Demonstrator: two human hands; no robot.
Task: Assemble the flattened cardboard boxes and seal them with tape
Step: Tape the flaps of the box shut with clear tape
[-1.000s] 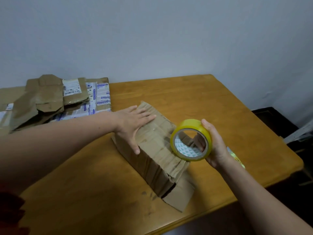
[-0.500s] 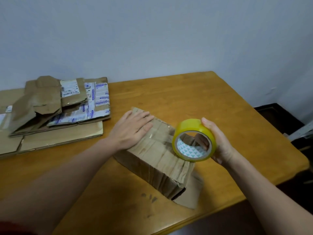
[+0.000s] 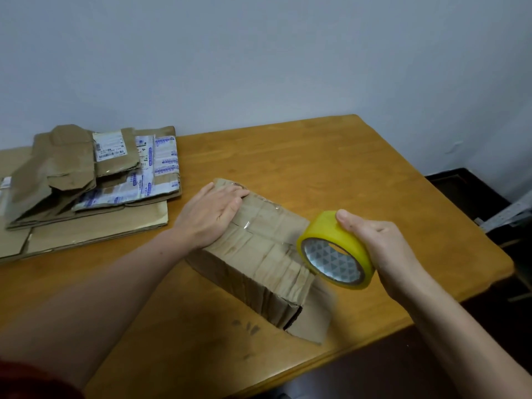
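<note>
Yellow tape roll (image 3: 345, 240) sat in the grasp of the right hand (image 3: 388, 251), with the thumb on top of the band, the fingers curled round its far side, and the patterned core facing the camera. The roll hung at the right edge of the cardboard box (image 3: 259, 254); whether it touched the box could not be told. A clear strip of tape (image 3: 247, 224) glinted on the box top between the roll and the left hand (image 3: 214, 214). That hand lay flat on the far end of the box top, fingers straight and together, pressing down and gripping nothing.

The box stood near the middle of the wooden table (image 3: 316, 156), set at a slant. Its crumpled brown top was closed and its near end gaped, with one flap (image 3: 311, 321) lying out on the table. Well to the left, a stack of flattened boxes (image 3: 72, 182) lay on the table by the pale wall (image 3: 259, 53), some bearing printed labels (image 3: 109, 146). A red sleeve (image 3: 28, 381) showed at the lower left corner.
</note>
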